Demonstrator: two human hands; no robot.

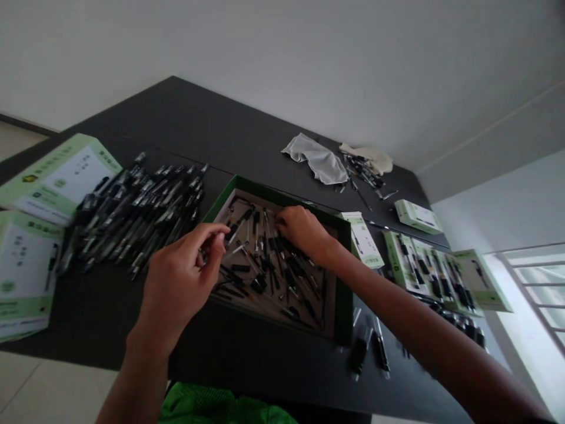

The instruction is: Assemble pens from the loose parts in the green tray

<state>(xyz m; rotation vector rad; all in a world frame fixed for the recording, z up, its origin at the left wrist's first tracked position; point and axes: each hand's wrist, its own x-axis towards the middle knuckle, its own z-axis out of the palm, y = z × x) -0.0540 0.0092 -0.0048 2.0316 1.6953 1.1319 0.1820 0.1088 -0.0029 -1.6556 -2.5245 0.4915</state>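
Note:
A shallow green tray (344, 306) on the dark table (198, 123) holds several loose black pen parts (273, 277). My left hand (180, 282) hovers over the tray's left edge, thumb and fingers pinched together on a small pen part I can barely make out. My right hand (302, 229) reaches into the far side of the tray, fingers curled down onto the parts there; what it grips is hidden.
A heap of black pens (132, 212) lies left of the tray, beside green-and-white boxes (57, 176). More small boxes (435, 268) line the right side. A grey cloth (318, 159) and more pen parts sit at the back. Loose pens (371, 347) lie near the front edge.

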